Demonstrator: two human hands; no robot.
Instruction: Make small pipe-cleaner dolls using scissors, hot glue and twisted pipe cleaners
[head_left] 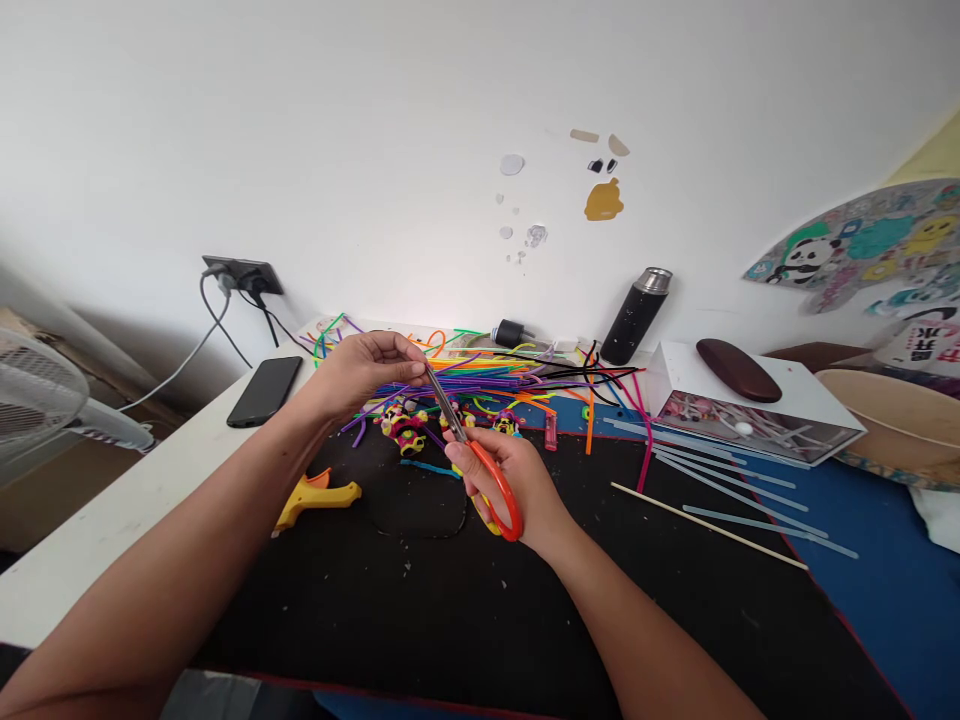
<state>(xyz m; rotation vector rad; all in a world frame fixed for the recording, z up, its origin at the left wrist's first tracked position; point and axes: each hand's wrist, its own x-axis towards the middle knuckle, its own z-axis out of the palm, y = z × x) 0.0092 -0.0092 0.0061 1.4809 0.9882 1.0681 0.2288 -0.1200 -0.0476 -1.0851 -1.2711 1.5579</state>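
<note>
Behind the work, a white wall (pixel 375 150) is rising over a surface (pixel 165 480) where a black mat (pixel 420 630) is lying, with pipe cleaners (pixel 465 385) heaping toward the wall. Scissors (pixel 448 408) are hanging above the mat, blades slanting away to the left. The right hand (pixel 529 475) is clasping them by their orange handle, fingers wrapping around it. The left hand (pixel 371 370) is meeting the blade tips, thumb and forefinger bunching there; whether they are pinching metal or some thin piece, the view is not showing.

The scissors are looking light yet rigid, and nothing is suggesting fragility. Their smooth blades are probably offering a slippery, perhaps sharp hold, so the handle is seeming the safer place to grasp. Small figures (pixel 405 430) are resting just beyond, and a yellow glue gun (pixel 319 495) is lying toward the left.
</note>
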